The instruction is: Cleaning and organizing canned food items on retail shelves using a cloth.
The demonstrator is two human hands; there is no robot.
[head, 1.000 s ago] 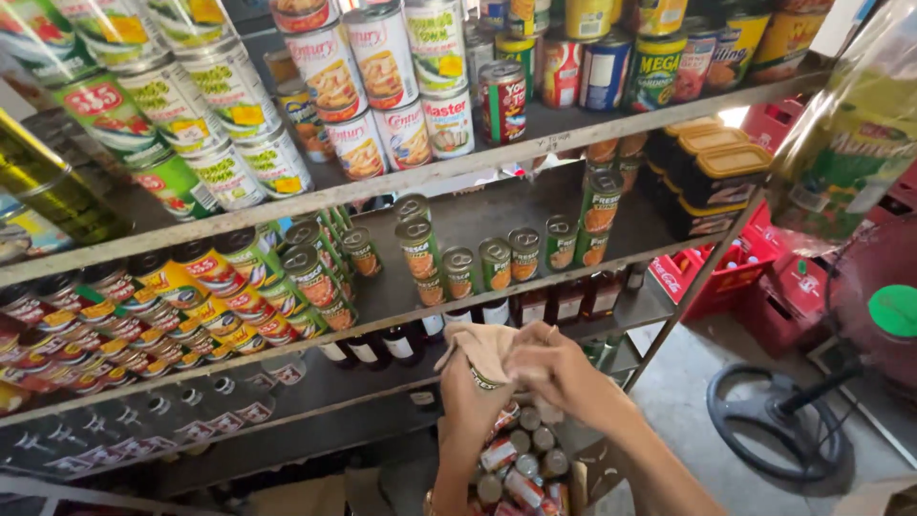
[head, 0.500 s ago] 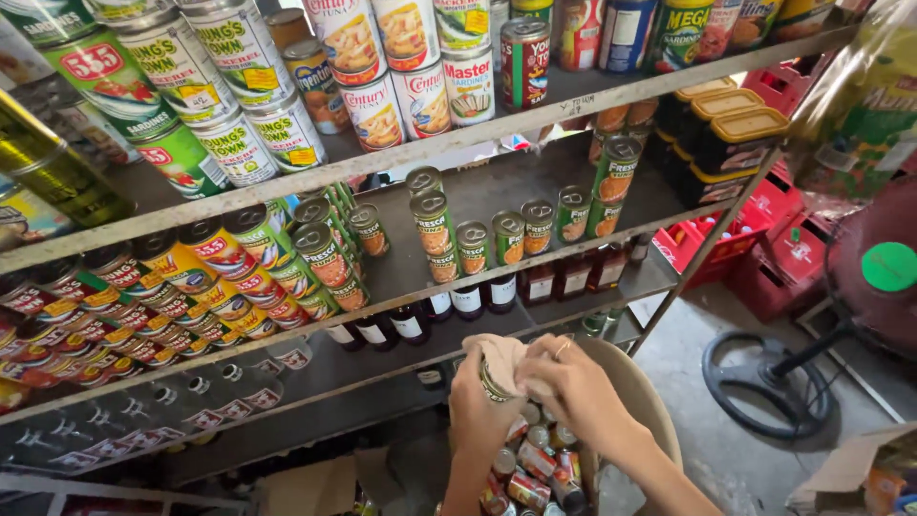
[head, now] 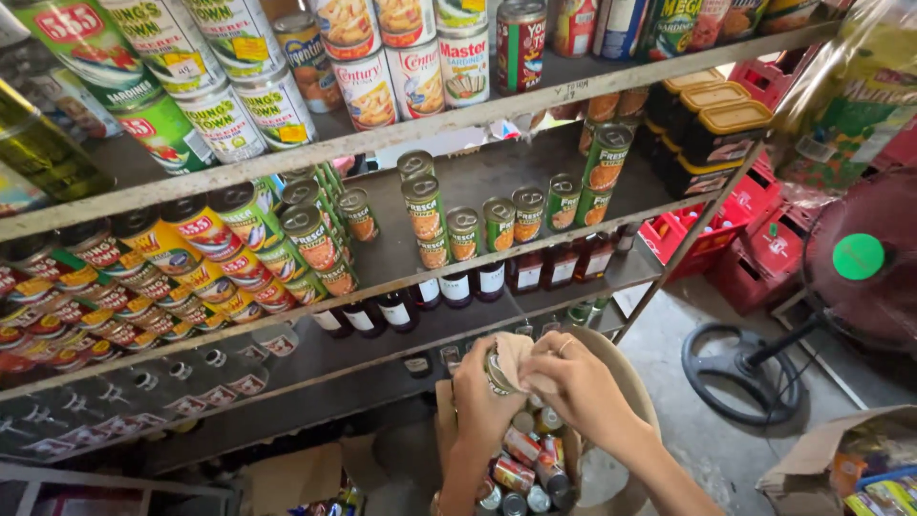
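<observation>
A: What's in the hands?
B: A small can [head: 498, 371], near centre, just above the box of cans [head: 523, 459]. The left hand [head: 485, 387] is clenched around it; the right hand [head: 573, 380] presses a beige cloth [head: 517, 352] against its top, fingers curled.
A: Any change?
B: Same grip as half a second ago; the view has dipped slightly, the metal shelves [head: 401, 134] of tins sitting far behind.
</observation>
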